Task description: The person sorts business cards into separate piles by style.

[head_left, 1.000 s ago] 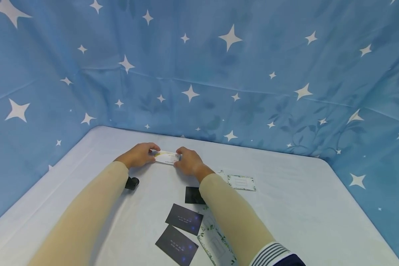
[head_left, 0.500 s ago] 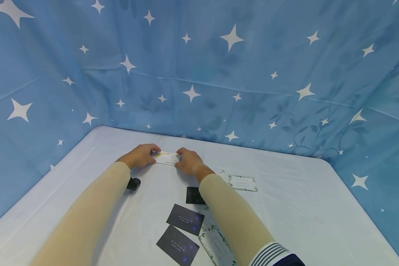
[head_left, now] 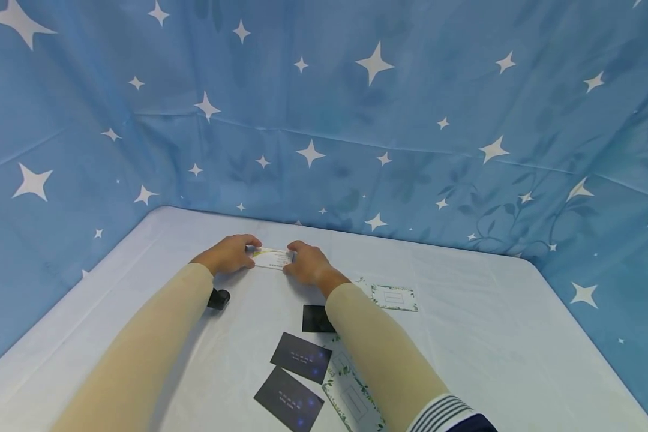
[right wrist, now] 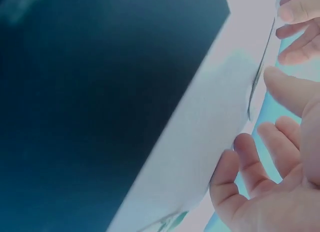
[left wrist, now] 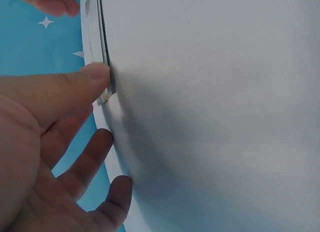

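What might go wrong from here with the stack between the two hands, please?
The left hand and right hand hold the white stack only by its ends, so its layers might slip out of line. The right sleeve crosses over the black card and the leaf-bordered cards, so lowering or sweeping it could nudge them askew.

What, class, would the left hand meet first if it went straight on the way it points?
The stack of white cards, whose one end the left hand pinches, comes first. Beyond it, the right hand at the other end seems next in line, though depth is hard to judge.
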### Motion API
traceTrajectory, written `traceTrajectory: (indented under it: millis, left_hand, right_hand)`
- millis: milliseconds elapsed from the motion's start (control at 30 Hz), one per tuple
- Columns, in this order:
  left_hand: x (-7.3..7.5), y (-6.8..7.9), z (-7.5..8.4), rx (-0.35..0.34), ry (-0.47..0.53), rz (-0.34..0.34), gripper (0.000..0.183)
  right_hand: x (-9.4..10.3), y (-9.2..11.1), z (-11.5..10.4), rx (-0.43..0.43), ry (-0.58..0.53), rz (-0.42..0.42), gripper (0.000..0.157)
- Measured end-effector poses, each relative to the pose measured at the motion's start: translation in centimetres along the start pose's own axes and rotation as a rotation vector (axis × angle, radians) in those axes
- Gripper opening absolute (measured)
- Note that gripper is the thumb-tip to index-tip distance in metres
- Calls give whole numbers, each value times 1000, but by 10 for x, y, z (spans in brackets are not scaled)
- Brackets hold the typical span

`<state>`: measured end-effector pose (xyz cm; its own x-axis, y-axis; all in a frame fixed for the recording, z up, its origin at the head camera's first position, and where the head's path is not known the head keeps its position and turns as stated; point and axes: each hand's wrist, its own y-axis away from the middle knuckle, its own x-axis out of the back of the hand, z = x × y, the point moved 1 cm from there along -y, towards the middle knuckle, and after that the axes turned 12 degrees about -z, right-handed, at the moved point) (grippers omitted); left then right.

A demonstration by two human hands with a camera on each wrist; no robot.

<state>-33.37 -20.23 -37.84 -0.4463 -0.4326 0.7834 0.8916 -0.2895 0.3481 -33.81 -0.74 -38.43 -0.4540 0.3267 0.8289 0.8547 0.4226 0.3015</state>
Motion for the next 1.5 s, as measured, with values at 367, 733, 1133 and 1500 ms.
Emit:
traceTrajectory:
  millis: [367, 733, 1133, 1500]
  left_hand:
    - [-2, 8, 18, -46, 79, 3, 56]
    - [-31, 30, 74, -325, 30, 10, 54]
    - [-90, 52, 146, -553, -57, -145, 55]
    - [-136, 67, 184, -684, -159, -264, 53]
  right_hand:
    - [23, 34, 9, 141, -73, -10, 58]
    - [48, 126, 67, 230, -112, 71, 58]
    - [34, 225, 125, 95, -142, 52, 54]
    - [6, 275, 152, 15, -154, -75, 59]
